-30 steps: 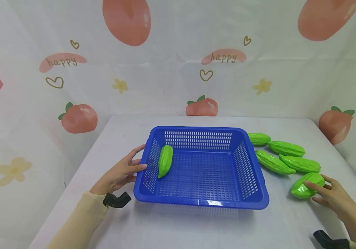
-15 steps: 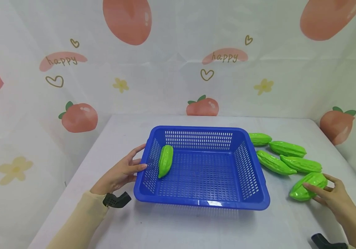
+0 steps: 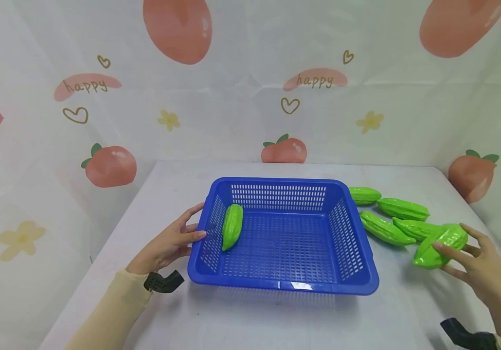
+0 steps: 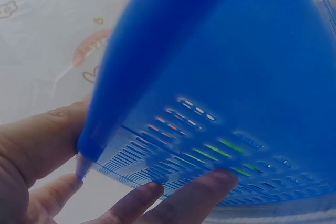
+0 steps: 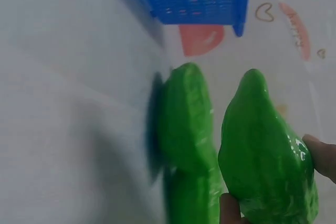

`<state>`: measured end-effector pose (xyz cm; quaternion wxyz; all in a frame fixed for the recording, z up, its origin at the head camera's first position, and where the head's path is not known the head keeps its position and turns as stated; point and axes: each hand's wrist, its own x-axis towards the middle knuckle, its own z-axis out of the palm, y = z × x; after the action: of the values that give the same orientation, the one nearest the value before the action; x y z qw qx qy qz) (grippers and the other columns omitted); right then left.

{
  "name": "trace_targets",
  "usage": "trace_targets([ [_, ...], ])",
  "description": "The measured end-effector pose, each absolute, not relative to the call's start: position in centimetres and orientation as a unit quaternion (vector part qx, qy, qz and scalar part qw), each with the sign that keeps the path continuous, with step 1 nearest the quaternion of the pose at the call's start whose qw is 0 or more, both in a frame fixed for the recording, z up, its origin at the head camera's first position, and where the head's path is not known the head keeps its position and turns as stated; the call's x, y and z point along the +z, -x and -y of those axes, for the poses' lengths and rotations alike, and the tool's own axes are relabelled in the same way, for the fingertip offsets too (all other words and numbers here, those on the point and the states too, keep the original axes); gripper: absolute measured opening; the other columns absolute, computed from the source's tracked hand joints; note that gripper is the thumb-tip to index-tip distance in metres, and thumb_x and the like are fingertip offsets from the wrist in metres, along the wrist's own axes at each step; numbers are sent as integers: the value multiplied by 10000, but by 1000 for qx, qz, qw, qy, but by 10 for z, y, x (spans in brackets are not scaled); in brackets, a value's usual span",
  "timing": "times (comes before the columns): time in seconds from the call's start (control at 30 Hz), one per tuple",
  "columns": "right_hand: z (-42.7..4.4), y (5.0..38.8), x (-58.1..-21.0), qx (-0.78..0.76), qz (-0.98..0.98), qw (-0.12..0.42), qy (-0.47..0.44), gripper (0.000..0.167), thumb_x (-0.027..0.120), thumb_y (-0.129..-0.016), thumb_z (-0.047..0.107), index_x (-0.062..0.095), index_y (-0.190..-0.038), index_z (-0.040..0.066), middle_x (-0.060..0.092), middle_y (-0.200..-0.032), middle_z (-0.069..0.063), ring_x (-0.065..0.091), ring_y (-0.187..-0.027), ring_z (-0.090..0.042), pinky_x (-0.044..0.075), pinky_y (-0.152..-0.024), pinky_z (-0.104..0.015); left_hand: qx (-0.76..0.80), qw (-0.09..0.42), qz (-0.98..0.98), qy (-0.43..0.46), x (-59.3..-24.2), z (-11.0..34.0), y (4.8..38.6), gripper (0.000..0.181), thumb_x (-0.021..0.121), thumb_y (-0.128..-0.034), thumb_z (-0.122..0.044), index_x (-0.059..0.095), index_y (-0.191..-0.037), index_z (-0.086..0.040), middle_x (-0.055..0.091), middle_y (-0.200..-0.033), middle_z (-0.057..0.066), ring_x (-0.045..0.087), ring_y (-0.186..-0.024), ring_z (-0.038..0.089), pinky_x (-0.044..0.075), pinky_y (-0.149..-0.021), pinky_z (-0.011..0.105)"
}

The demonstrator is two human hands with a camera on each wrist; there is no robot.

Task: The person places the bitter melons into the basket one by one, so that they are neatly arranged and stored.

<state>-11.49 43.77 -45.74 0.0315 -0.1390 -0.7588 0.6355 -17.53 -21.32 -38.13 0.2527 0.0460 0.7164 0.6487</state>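
Note:
My right hand (image 3: 481,262) holds a bright green bitter melon (image 3: 438,248) between thumb and fingers, raised above the table at the right. In the right wrist view, that bitter melon (image 5: 262,156) is tilted, its narrow end pointing up. At the left end of the blue plastic basket (image 3: 285,286), my left hand (image 3: 167,245) grips the rim. Fingers (image 4: 194,198) of that hand lie against the basket's slotted outer wall in the left wrist view. Inside the basket, one bitter melon (image 3: 232,227) leans along the left wall.
Several other bitter melons (image 3: 403,209) lie on the white table (image 3: 250,321) to the right of the basket, one partly behind the held one. A white cloth backdrop (image 3: 233,112) with fruit prints stands behind and at the sides.
My right hand has lifted the bitter melon off the table, up and slightly to the right. The left hand and the basket have stayed where they were.

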Motion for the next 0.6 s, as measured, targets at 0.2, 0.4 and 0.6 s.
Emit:
trace_targets([
  [0.2,-411,118,-415,643,755,84,99,894,654,-914,88,71,-1539,349,296,-1306,-9,498,-858,106,570,-607,-182,650,255,-715,-48,-381,214,175,838,651,-932,-201,104,-1549,-353,392,-1479,250,647,-1091,322,546,-894,482],
  [0.4,-356,119,-349,734,673,95,-2,722,560,-913,-90,252,-1459,268,353,-1263,50,521,-962,11,557,-652,-156,645,257,-719,-40,-379,214,174,831,644,-937,-199,104,-1546,-366,367,-1499,240,642,-1098,310,541,-908,477],
  [0.6,-329,137,-322,757,650,54,-39,799,554,-924,-71,184,-1513,323,259,-1368,-42,561,-1013,-29,555,-739,-157,644,258,-720,-35,-379,214,174,844,654,-931,-204,100,-1546,-369,370,-1497,240,646,-1092,303,541,-909,470],
])
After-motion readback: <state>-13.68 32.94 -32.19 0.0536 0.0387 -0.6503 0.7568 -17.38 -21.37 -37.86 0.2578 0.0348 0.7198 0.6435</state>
